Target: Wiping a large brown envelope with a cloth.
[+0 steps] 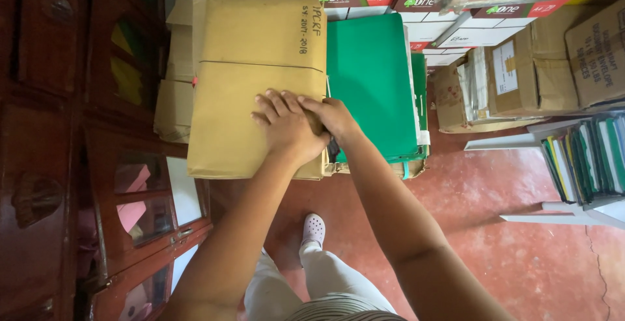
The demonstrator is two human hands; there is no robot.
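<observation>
A large brown paper bundle (250, 67) with handwriting on top lies on a stack in front of me. My left hand (286, 127) presses flat on its near right part, fingers spread. My right hand (335, 118) grips the bundle's right edge, fingers curled over it and touching my left hand. A stack of green folders (374, 80) lies right beside the bundle.
A dark wooden cabinet (58, 165) with glass doors stands at left. Cardboard boxes (540, 67) and paper-ream boxes (449, 15) are piled at the back right. A white rack with upright files (586, 158) stands at right. Red floor (508, 230) lies below, with my shoe (313, 229) on it.
</observation>
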